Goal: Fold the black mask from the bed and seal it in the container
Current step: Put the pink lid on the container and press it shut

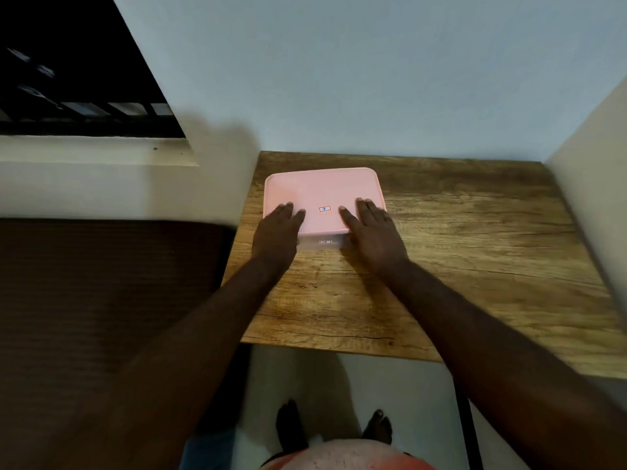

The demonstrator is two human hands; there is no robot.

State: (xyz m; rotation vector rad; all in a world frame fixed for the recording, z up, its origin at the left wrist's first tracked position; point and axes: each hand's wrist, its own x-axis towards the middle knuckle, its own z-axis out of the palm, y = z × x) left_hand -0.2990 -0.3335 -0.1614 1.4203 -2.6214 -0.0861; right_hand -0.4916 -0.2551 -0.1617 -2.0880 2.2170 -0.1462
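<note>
A clear plastic container with a pink lid stands on the wooden table, near its back left corner. The lid lies on top of the box and carries a small red-framed sticker. My left hand rests flat on the lid's near left corner, fingers spread. On the near right corner lies my right hand, also flat, palm down. The black mask is not visible; the box's inside is hidden by the lid and my hands.
A bed with a dark brown cover lies to the left of the table. Pale walls close the table at the back and right. A dark barred window is at upper left. My bare feet stand on the floor below the table's front edge.
</note>
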